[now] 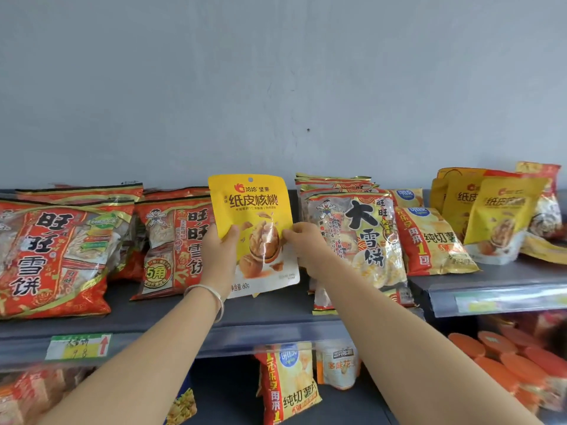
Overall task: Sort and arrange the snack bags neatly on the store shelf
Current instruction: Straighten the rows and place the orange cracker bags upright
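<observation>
Yellow walnut bag (253, 216) is held upright by left hand (218, 256) and right hand (302, 245), pinching its side edges above the shelf (270, 314). Red rice-cracker bags (171, 240) crowd its left, a gold cracker stack (356, 237) its right, leaving a bare gap to the front edge.

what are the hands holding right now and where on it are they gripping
Both hands, left and right, hold one yellow walnut pouch upright, pinching its left and right edges about halfway down.

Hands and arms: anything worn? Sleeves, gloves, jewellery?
Both forearms are bare as far as the frame shows: no sleeves, no gloves. The left hand has a thin silver-coloured bangle at its wrist. The right hand shows no watch or bracelet. Rings cannot be made out on either hand.
</observation>
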